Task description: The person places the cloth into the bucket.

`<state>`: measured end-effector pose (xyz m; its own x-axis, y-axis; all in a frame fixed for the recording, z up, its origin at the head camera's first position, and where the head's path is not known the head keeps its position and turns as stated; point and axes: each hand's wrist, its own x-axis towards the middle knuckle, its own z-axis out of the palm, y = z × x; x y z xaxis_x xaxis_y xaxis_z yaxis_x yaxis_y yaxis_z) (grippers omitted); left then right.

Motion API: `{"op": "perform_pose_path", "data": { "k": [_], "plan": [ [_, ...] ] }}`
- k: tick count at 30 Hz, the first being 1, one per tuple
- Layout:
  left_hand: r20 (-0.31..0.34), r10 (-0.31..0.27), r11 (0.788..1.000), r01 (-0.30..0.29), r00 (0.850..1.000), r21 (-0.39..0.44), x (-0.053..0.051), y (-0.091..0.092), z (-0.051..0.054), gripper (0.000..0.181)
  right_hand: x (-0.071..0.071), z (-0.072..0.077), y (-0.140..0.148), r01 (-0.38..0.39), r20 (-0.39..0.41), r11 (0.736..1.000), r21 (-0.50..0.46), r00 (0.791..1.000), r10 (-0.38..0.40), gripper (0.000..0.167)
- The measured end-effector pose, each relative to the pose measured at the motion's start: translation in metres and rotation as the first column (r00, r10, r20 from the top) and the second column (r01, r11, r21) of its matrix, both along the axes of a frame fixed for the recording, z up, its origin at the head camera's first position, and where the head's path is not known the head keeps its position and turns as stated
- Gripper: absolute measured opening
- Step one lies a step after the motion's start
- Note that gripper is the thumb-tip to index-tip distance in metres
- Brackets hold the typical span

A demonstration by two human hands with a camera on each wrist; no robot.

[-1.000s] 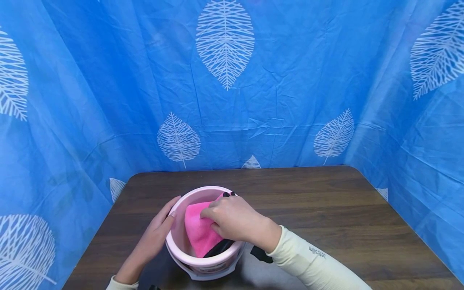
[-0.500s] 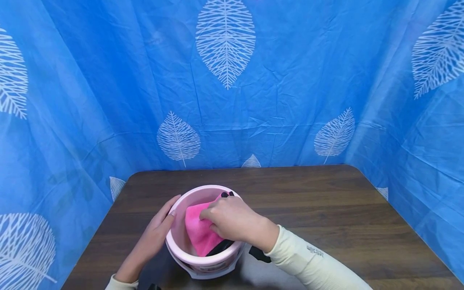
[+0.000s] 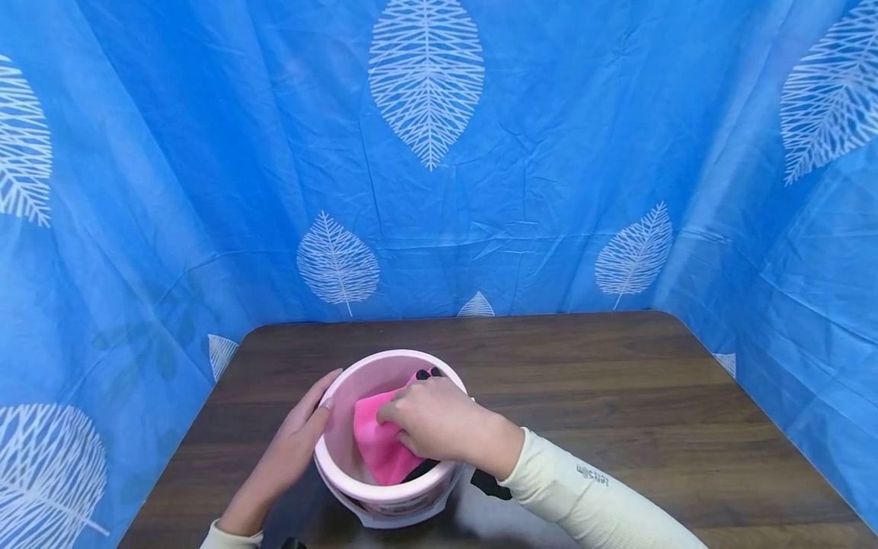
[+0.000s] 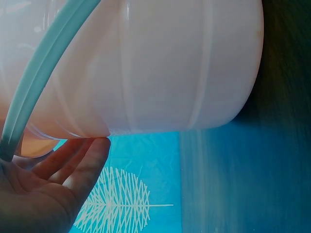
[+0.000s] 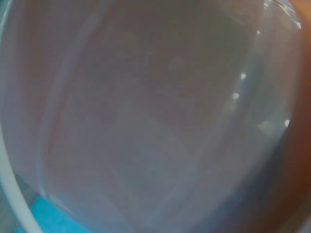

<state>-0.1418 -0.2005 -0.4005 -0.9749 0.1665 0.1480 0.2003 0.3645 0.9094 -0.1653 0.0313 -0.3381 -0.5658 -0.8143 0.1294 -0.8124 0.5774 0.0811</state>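
A light pink bucket (image 3: 334,459) stands upright on the table, its outer wall (image 4: 160,63) filling much of the left wrist view. My left hand (image 3: 296,440) holds the bucket's left side, thumb at the rim and fingers along the outside. In the left wrist view those fingers (image 4: 87,167) lie against the wall. My right hand (image 3: 439,418) reaches over the right rim and grips a pink cloth (image 3: 379,442) with black parts, inside the bucket. The hand hides part of the cloth. From the right wrist only the blurred bucket wall (image 5: 146,111) shows, not the fingers.
The bucket's pale handle (image 4: 48,63) hangs down along its outside. A dark brown wooden table (image 3: 617,396) lies under it. Blue curtains with white leaf prints (image 3: 425,84) surround the table at the back and sides.
My right hand has moved slightly left and downward with the pink cloth, and the cloth sits a little deeper in the bucket. The left hand and the bucket have stayed in place.
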Motion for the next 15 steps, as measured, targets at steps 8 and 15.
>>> {"op": "perform_pose_path", "data": {
  "k": [8, 15],
  "plan": [
    [-0.016, 0.007, 1.0, -0.007, 1.0, -0.013, 0.0004, 0.0003, -0.0009, 0.05, 0.0007, -0.0011, 0.0007, -0.008, 0.013, 1.0, -0.007, 1.0, 0.008, 0.02],
    [-0.011, 0.015, 1.0, -0.015, 1.0, -0.021, 0.0009, 0.0008, -0.0008, 0.05, 0.0018, -0.0011, 0.0024, -0.007, 0.051, 1.0, -0.018, 0.999, 0.008, 0.021]
  ]
}}
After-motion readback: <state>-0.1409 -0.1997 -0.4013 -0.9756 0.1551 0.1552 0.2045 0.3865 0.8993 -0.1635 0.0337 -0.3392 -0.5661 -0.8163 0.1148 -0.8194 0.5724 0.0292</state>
